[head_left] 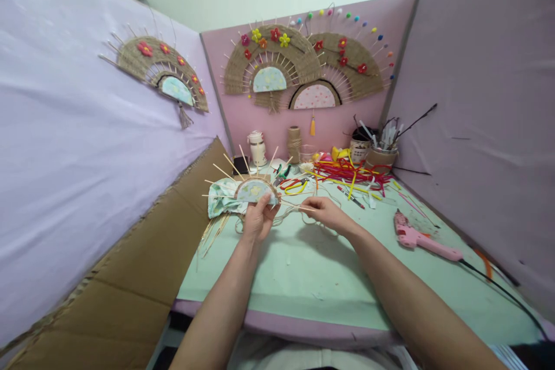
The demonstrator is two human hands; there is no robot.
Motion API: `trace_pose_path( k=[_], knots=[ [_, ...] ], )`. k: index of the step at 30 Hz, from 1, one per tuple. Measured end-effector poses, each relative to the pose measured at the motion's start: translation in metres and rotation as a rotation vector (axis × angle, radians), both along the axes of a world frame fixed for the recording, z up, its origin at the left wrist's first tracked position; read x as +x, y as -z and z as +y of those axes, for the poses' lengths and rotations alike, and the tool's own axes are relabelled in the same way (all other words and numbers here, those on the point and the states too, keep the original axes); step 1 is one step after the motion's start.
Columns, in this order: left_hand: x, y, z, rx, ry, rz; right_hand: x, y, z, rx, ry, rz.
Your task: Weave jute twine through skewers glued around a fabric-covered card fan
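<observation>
A half-round fan base (250,191) covered in pale blue patterned cloth, with thin wooden sticks fanning out from its curved edge, is gripped in my left hand (259,219), thumb over its front. To its right, my right hand (323,212) has its fingers pinched together at the ends of the lowest sticks and a strand of twine (299,208); which of these it grips is hard to make out. Loose twine trails on the table below and between the hands. Behind the fan base lies a crumpled piece of patterned cloth (221,199).
Pliers (295,186), red and yellow pipe cleaners (347,173) and a marker (351,197) lie farther back. A twine spool (293,144) stands near the wall. At right rests a pink glue gun (422,239) with its cord. Cardboard (143,260) borders the left. Finished fans (277,58) hang behind.
</observation>
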State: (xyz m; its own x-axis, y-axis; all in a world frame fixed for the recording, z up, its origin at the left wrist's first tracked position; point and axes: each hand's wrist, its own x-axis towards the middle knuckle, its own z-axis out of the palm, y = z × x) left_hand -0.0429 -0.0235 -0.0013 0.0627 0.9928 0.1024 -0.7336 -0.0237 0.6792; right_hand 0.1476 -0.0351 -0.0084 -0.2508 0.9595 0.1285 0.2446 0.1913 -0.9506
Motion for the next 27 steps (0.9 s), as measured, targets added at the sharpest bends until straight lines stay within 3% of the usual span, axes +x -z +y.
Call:
trace_pose_path(
  k=[4, 7, 9, 13, 19, 22, 27],
  knots=[
    [-0.001, 0.0, 0.002, 0.026, -0.099, 0.051, 0.014, -0.007, 0.003, 0.021, 0.205, 0.05],
    [0.001, 0.0, 0.003, 0.044, -0.195, 0.097, 0.017, -0.01, 0.002, 0.015, 0.235, 0.075],
    [0.002, -0.001, 0.004, 0.053, -0.261, 0.1, 0.014, -0.011, 0.0, -0.002, 0.188, 0.087],
    [0.002, -0.001, 0.003, 0.064, -0.314, 0.058, -0.003, -0.006, -0.009, -0.042, -0.039, 0.09],
    [0.009, 0.001, -0.004, 0.0, -0.164, 0.031, -0.034, 0.012, -0.019, -0.002, -0.299, 0.0],
    [0.015, 0.003, -0.008, -0.054, -0.052, 0.036, -0.033, 0.021, -0.013, 0.038, -0.207, -0.108],
    [0.017, 0.002, -0.009, -0.088, -0.009, 0.04, -0.015, 0.024, 0.003, 0.102, 0.126, -0.172]
  ],
)
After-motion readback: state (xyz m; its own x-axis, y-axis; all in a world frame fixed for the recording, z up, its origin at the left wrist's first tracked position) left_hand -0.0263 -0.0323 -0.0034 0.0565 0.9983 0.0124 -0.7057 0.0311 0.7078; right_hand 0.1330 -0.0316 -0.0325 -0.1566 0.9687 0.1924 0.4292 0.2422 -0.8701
